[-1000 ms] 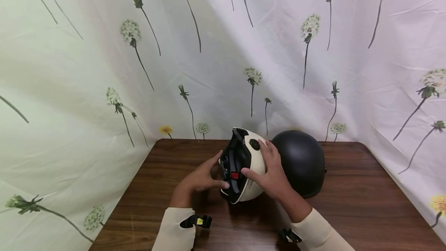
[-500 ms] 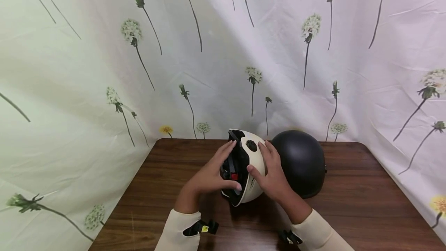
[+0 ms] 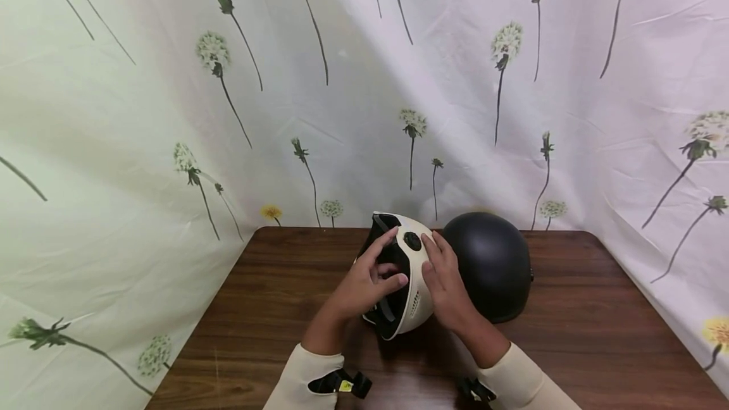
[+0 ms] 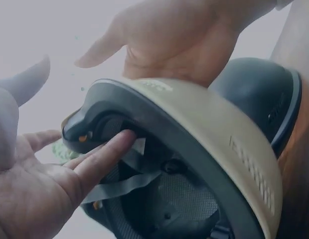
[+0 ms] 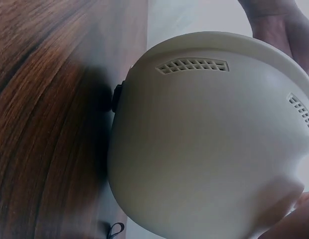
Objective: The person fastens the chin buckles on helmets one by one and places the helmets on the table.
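Head view: the right hand (image 3: pixel 448 290) is resting loosely on the white helmet (image 3: pixel 419 316) (probably steadying its tilt), while the left hand (image 3: pixel 360 290), unclenched, is hovering at its opening (image 3: pixel 398 300).

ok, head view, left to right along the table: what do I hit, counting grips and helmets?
Left grip → cream helmet → right grip → black helmet. Ordered by their middles; each grip partly overlaps the cream helmet.
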`<state>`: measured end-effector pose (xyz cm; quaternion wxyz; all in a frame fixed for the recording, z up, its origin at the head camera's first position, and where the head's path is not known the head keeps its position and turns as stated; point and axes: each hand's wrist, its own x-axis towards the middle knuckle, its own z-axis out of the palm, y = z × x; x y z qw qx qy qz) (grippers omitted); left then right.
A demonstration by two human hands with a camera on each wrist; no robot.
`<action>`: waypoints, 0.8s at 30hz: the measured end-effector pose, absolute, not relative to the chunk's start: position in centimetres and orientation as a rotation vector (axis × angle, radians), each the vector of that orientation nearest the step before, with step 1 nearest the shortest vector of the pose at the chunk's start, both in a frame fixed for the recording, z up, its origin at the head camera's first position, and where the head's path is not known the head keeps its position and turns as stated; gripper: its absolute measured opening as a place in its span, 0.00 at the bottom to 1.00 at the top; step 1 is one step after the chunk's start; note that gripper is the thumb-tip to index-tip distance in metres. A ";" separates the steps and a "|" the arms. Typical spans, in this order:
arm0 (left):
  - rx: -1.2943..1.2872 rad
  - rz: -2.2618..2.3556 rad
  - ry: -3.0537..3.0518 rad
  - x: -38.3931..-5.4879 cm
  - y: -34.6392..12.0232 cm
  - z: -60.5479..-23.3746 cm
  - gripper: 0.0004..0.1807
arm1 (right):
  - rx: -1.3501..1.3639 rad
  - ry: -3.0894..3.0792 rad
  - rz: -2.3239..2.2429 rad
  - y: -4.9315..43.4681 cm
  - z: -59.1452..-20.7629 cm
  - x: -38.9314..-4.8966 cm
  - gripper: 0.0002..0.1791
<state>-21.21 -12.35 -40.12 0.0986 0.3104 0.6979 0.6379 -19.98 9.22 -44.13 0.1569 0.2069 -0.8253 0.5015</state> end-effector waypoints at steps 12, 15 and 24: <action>0.756 1.979 2.100 -20.5 -10.9 -40.0 0.54 | 0.632 -2.295 1.447 9.1 -44.3 -19.9 0.39; 0.744 2.039 2.095 -20.5 -10.7 -40.0 0.53 | 0.615 -2.296 1.446 9.1 -44.3 -20.0 0.37; 0.745 2.321 1.841 -21.4 -11.9 -40.2 0.55 | 0.569 -2.214 1.470 9.6 -44.4 -20.5 0.31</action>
